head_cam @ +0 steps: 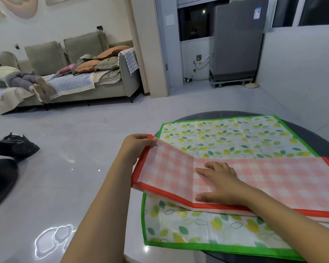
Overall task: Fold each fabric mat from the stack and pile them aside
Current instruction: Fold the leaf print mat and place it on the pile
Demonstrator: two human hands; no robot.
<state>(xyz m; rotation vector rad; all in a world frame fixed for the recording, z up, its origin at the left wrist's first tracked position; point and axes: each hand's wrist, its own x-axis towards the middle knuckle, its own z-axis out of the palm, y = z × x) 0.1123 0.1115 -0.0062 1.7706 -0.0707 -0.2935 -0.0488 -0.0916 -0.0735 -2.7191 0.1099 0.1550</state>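
Nearest the camera, the white fabric mat printed with yellow and green leaves and edged in green tape (207, 232) lies spread flat on the dark round glass table (327, 133), its near edge hanging toward the viewer. On top of it rests the pink-and-white checked fabric mat with an orange-red border (264, 179), already doubled lengthwise into a long band across the leaf mat.

The right hand (219, 184) lies flat on the checked mat near a crease line, fingers straight and spread, pressing the band down rather than gripping it. The left hand (139, 144) pinches the far left corner of the band, thumb on top, and lifts that end so it slopes up from the crease.

The mat looks light and thin, yet it holds a fairly straight plane where lifted, so it is likely semi-stiff and will bend most readily along its creases. Its surface seems smooth, so the layers could slip apart; corners and taped edges are the surest places to hold. The pinned crease sits between the two hands.
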